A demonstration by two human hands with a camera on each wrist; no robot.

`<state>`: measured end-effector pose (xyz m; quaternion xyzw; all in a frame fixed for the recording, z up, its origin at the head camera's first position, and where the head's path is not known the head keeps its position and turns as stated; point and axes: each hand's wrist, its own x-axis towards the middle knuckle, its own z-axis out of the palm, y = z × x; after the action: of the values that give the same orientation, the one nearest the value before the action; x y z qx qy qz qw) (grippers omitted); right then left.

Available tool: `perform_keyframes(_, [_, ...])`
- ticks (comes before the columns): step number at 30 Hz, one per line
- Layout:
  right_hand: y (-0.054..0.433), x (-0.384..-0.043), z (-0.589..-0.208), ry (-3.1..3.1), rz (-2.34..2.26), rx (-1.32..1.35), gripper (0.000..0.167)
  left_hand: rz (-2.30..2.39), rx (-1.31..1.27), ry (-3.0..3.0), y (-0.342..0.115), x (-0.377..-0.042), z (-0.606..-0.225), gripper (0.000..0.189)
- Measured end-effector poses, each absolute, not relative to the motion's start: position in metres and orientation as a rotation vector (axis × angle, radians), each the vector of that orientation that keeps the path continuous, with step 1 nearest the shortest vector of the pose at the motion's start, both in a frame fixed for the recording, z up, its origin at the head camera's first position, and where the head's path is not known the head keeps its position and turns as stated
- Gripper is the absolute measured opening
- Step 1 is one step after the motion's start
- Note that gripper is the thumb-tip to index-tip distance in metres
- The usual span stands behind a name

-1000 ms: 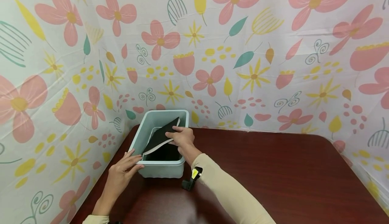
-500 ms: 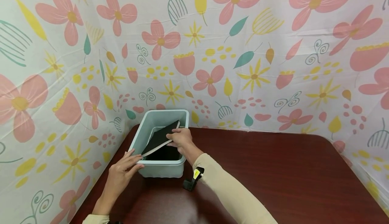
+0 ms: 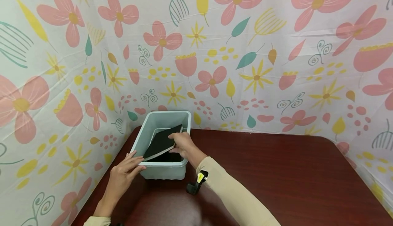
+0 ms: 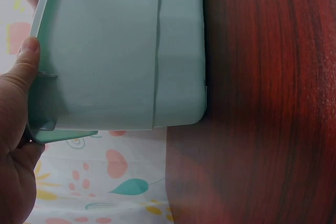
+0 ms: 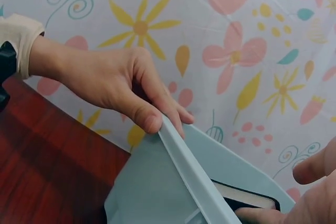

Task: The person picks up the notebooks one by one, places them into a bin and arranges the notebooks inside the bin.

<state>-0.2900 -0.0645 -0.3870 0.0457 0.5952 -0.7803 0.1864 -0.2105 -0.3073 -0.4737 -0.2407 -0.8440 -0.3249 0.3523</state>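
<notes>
In the head view a pale blue-green plastic bin (image 3: 164,173) stands at the table's left. Inside it a black-covered book (image 3: 162,140) lies tilted, its pale page edges facing the near right side. My right hand (image 3: 183,143) reaches over the bin's right rim and pinches the book, thumb on the cover, fingers below. My left hand (image 3: 122,171) grips the near-left corner of the rim, close to the book's near corner. In the left wrist view its thumb (image 4: 27,59) presses the bin's outer wall. A dark surface shows under the book; what it is cannot be told.
The dark red-brown wooden table (image 3: 276,178) stretches to the right of the bin. A white cloth (image 3: 258,93) printed with flowers hangs behind and to the left, close to the bin. A small black device (image 3: 196,183) is strapped to the right wrist.
My right hand has moved slightly down, and the book's raised side has sunk lower into the bin, lying flatter. The left hand and the bin have stayed in place.
</notes>
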Motion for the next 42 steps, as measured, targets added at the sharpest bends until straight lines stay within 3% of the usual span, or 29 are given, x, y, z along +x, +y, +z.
perform_keyframes(23, [-0.061, -0.282, -0.383, 1.614, -2.079, 0.073, 0.082, -0.8, -0.612, -2.182, -0.307, -0.21, -0.473, 0.042])
perform_keyframes(26, [-0.051, -0.279, -0.379, 1.67, -2.073, 0.03, 0.078, -0.794, -0.609, -2.191, -0.307, -0.21, -0.473, 0.041])
perform_keyframes(33, [-0.008, -0.27, -0.367, 1.802, -2.111, -0.068, 0.045, -0.798, -0.621, -2.181, -0.303, -0.208, -0.474, 0.042])
perform_keyframes(42, [0.04, -0.265, -0.358, 1.79, -2.166, -0.083, 0.044, -0.814, -0.626, -2.174, -0.305, -0.21, -0.472, 0.044])
